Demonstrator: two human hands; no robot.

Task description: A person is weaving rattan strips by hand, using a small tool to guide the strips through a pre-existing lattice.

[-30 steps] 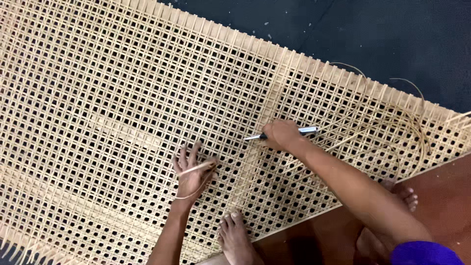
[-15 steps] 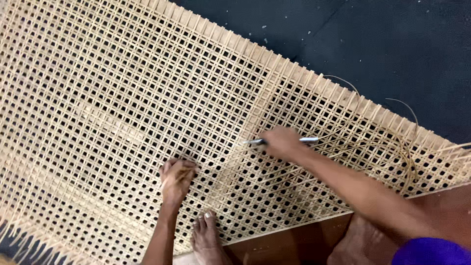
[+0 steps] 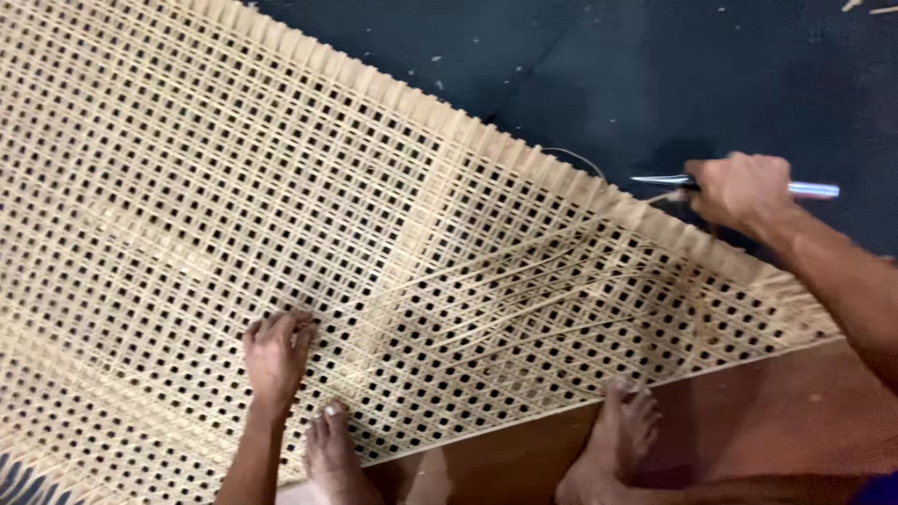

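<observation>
Wide woven cane mat (image 3: 281, 187) spread flat across a dark floor (image 3: 655, 65), open square lattice running from upper left down to lower right. Left hand (image 3: 276, 351) pressed palm-down on the mat near its lower edge, fingers curled loosely against the weave, nothing gripped that can be made out. Right hand (image 3: 739, 192) just off the mat's upper right edge, closed in a fist round a slim metal tool (image 3: 673, 180), pointed tip aimed back toward the mat, shiny handle end poking out the far side of the fist. Loose cane strands (image 3: 524, 281) slanting across the lattice between the two hands. Two bare feet at the mat's lower edge: left foot (image 3: 327, 449) planted on the weave, right foot (image 3: 622, 421) on the brown floor (image 3: 795, 421) with toes touching the mat.
</observation>
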